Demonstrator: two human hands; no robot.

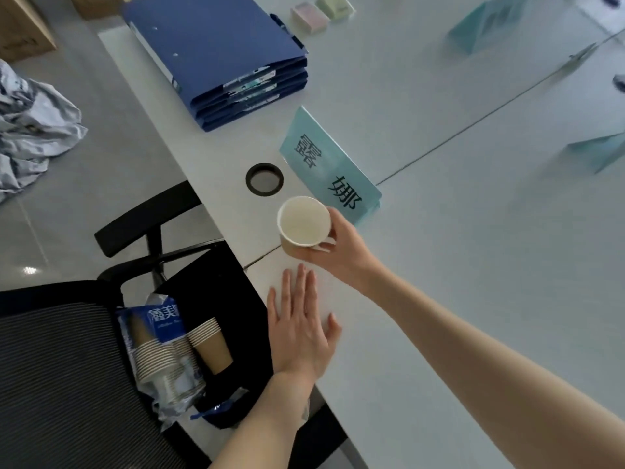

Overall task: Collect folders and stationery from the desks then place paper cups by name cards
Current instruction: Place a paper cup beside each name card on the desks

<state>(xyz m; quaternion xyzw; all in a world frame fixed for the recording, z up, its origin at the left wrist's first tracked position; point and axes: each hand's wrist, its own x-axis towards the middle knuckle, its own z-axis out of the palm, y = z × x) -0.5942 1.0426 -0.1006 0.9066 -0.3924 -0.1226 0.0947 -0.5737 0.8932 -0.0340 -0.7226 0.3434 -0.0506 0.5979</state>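
Observation:
My right hand (pixel 345 252) grips a brown paper cup (pixel 302 225) with a white inside, upright, just above the white desk (pixel 456 265) beside a teal name card (pixel 329 167) printed with black characters. My left hand (pixel 301 330) lies flat on the desk near its edge, fingers spread and holding nothing. Stacked brown paper cups (pixel 209 346) in a torn blue and clear wrapper (pixel 162 350) rest on the black chair seat to the left. A pile of blue folders (pixel 223 59) sits on the far end of the desk.
A round cable hole (pixel 264 179) is next to the name card. More teal name cards (pixel 490 25) (pixel 602 150) stand across the desk, and sticky-note pads (pixel 321 11) lie beyond the folders. A black office chair (pixel 67 367), crumpled cloth (pixel 30 123) and cardboard boxes (pixel 23 25) occupy the floor side.

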